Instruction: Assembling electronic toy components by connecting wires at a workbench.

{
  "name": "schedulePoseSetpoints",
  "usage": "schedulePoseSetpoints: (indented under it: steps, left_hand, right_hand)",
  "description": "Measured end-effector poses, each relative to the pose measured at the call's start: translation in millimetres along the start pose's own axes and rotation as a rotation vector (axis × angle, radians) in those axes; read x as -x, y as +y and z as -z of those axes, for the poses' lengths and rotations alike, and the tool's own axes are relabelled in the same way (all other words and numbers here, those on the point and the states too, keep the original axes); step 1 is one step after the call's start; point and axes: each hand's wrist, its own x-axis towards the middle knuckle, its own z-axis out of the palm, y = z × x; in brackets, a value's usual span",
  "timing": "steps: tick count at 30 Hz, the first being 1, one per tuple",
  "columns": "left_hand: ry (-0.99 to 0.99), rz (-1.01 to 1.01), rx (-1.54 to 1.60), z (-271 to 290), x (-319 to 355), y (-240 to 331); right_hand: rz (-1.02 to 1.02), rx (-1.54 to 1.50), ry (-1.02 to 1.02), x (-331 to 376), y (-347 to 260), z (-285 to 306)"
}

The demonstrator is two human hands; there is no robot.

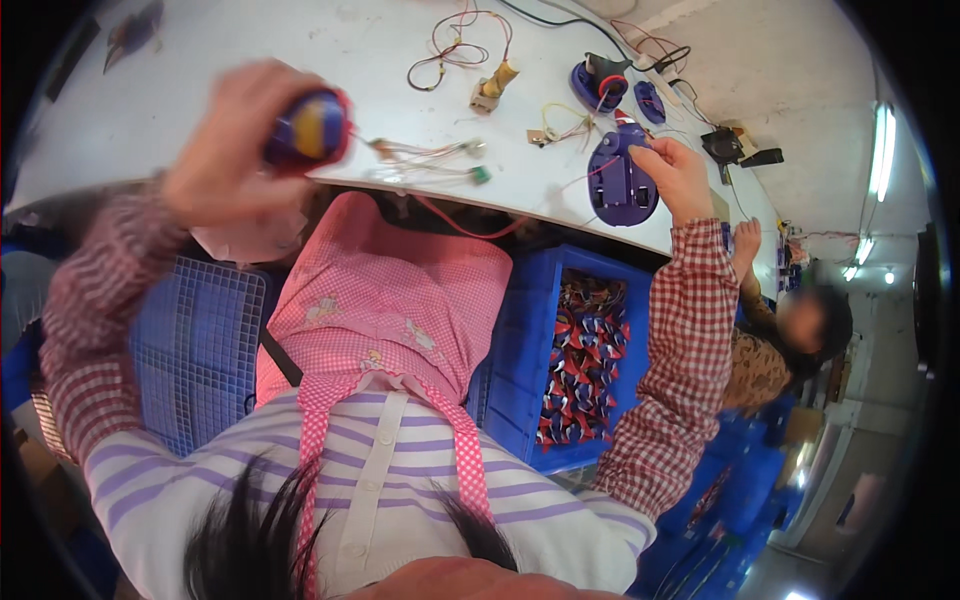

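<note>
White tabletop (225,40) is carrying wire assys. (436,153); over near edge, L hand (232,135), grip curled, is clasping blurred red/blue unit (310,128); R hand (675,172), grip pinched, is holding purple hsg. (620,188)

Two checked sleeves (688,335), one apron (375,290), perhaps four-plus purple parts (606,190)

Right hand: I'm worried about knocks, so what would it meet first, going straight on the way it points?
Beyond the purple part that the right hand holds, probably the purple-and-black piece with a red ring on the table; depth is unclear, so it might pass above.
</note>
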Motion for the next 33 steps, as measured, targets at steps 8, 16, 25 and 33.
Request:
schedulePoseSetpoints:
  steps: [8, 16, 25, 33]
  left_hand:
    - [-0.190, 0.085, -0.803, 44, 5, -92]
    - [-0.391, -0.020, -0.822, -1, -40, -151]
    - [-0.241, -0.266, -0.592, -48, -68, -206]
    - [-0.110, -0.261, -0.409, -41, -57, -188]
  right_hand:
    - [0.746, 0.505, 0.215, 2, -50, -133]
    - [0.820, 0.901, 0.346, 4, -67, -245]
    - [0.389, 0.664, 0.081, -36, -93, -269]
    - [0.561, -0.053, 0.190, -6, -36, -195]
